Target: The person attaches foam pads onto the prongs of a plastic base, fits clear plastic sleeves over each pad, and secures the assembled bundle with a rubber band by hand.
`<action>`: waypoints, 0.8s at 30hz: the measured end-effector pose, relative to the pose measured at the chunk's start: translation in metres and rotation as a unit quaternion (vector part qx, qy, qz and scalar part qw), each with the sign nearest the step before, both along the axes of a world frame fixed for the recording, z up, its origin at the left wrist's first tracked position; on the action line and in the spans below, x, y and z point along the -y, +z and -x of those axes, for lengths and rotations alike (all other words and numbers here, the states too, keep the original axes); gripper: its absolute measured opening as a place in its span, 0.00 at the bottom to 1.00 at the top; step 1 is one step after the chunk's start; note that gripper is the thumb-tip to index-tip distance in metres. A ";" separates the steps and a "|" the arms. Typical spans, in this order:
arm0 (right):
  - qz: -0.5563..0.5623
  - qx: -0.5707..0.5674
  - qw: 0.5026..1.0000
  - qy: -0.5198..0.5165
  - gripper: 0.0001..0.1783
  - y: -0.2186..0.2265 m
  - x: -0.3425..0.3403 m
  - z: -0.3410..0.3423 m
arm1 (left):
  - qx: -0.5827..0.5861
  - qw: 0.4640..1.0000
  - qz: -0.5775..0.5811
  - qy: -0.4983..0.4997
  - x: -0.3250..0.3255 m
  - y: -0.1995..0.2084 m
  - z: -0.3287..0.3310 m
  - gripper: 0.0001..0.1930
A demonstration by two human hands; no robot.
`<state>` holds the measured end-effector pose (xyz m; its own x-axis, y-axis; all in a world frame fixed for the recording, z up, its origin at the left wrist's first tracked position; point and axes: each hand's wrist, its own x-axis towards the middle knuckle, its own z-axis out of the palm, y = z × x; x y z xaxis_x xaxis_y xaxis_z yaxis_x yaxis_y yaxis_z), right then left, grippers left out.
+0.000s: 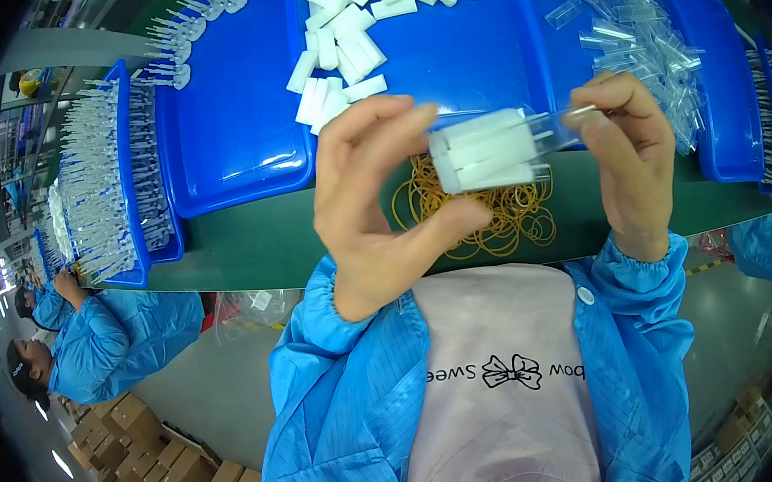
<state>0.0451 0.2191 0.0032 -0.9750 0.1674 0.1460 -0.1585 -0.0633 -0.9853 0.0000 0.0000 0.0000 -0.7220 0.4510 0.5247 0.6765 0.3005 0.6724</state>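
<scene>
My left hand [368, 192] curls around the left end of a clear plastic part with several white blocks [488, 151] set side by side, its thumb below and fingers above. Motion smears these fingers slightly. On the other side, my right hand [631, 151] pinches a thin clear plastic sleeve [555, 127] between thumb and fingertips. The sleeve's left end meets or overlaps the right end of the blocks; whether it is fitted over one cannot be told. Beneath them, a tangle of tan rubber bands [504, 221] lies on the green tabletop [267, 242].
A blue tray [241, 162] holds loose white blocks [350, 42] and pronged clear parts [169, 53]. Clear sleeves [635, 45] heap at the right beside another blue tray [730, 137]. Racks of pronged parts [105, 178] stand left. A co-worker in blue [119, 342] sits farther left, near cardboard boxes [152, 454].
</scene>
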 end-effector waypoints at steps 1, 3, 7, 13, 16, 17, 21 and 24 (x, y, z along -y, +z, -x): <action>0.042 0.002 0.999 -0.001 0.09 -0.001 -0.002 -0.001 | 0.153 0.975 -0.158 -0.027 -0.002 -0.001 -0.002 0.32; 0.085 0.004 0.996 -0.002 0.09 -0.001 -0.004 -0.002 | 0.299 0.902 -0.308 -0.052 -0.003 -0.002 -0.004 0.28; 0.089 0.022 0.996 -0.005 0.08 0.003 -0.004 -0.004 | 0.332 0.911 -0.240 -0.057 0.001 -0.009 -0.003 0.24; -0.039 -0.025 0.999 -0.009 0.08 0.011 0.005 -0.011 | 0.283 0.933 -0.217 -0.054 0.002 -0.004 -0.004 0.22; -0.097 -0.066 0.993 -0.008 0.09 0.015 0.008 -0.014 | 0.224 0.962 -0.153 -0.035 0.000 0.004 -0.008 0.21; -0.114 -0.084 0.990 -0.004 0.09 0.016 0.010 -0.015 | 0.224 0.962 -0.153 -0.035 0.000 0.007 -0.009 0.21; -0.141 -0.114 0.983 -0.006 0.10 0.018 0.013 -0.015 | 0.183 0.971 -0.144 -0.052 0.000 0.010 -0.011 0.20; -0.136 -0.106 0.985 -0.016 0.10 0.019 0.013 -0.016 | 0.178 0.973 -0.136 -0.052 0.000 0.008 -0.011 0.19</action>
<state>0.0616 0.2061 0.0220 -0.9127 0.1242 0.3894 -0.3600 0.2068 -0.9098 0.0106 0.0002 0.0085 -0.8379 0.4100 0.3603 0.4039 0.0217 0.9146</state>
